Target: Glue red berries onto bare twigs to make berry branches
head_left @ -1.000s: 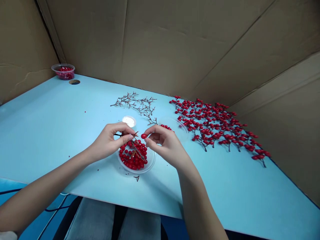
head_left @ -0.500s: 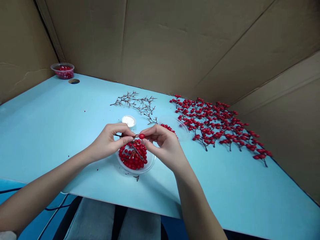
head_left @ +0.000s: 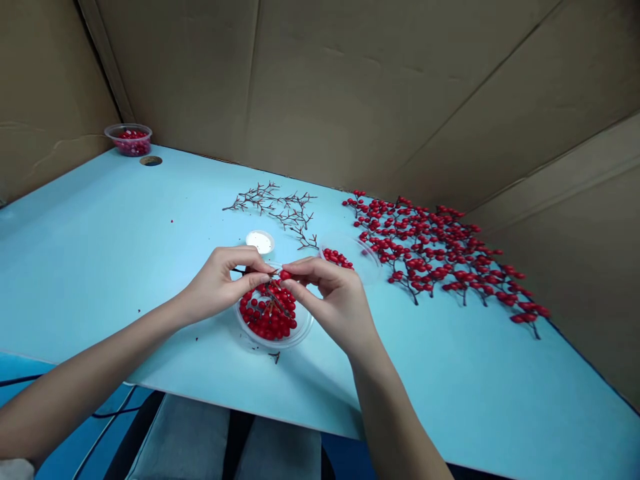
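Above a clear round bowl (head_left: 303, 331) of red berries (head_left: 269, 327), both hands meet. My left hand (head_left: 225, 280) pinches a thin brown branch (head_left: 273, 288), part of which hangs over the bowl. The thumb and index finger of my right hand (head_left: 327, 290) are closed on one red berry (head_left: 285, 275) at the branch's tip. Just behind the hands stands a small white cup (head_left: 260, 241). Partly hidden by my right hand, a clear lid or shallow dish (head_left: 367, 257) has more red berries (head_left: 337, 258) on it.
Bare brown twigs (head_left: 290, 217) lie behind the cup. Many berry-laden branches (head_left: 425, 247) spread across the right rear of the blue table (head_left: 100, 267). Another tub of berries (head_left: 133, 141) stands at the far left corner by a hole (head_left: 151, 161). Cardboard walls surround the table.
The fingers of my right hand have closed further over the berry, which now shows less. The whole view has shifted slightly.
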Tool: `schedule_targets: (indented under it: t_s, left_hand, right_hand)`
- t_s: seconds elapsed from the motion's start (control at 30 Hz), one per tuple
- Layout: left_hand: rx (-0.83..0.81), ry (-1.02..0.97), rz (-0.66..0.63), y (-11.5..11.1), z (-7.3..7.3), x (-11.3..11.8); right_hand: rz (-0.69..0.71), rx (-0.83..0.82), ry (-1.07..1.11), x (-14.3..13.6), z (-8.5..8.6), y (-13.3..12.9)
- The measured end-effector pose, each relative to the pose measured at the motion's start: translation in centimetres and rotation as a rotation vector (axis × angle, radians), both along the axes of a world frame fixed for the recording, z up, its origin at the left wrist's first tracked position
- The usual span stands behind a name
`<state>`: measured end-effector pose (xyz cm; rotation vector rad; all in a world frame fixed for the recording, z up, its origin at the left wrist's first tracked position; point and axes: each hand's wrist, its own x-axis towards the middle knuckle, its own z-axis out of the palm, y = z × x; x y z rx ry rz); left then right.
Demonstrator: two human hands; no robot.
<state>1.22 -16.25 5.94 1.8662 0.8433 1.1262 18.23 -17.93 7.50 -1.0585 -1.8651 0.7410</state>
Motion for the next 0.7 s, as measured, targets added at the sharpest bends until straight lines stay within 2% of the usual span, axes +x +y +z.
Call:
schedule_targets:
  t_s: [0.7]
  left_hand:
    - [-0.041,0.002,0.054,0.1,-0.1,0.2]
  right_hand:
    - [-0.009,0.104,0.01,-0.8,-1.2,0.4]
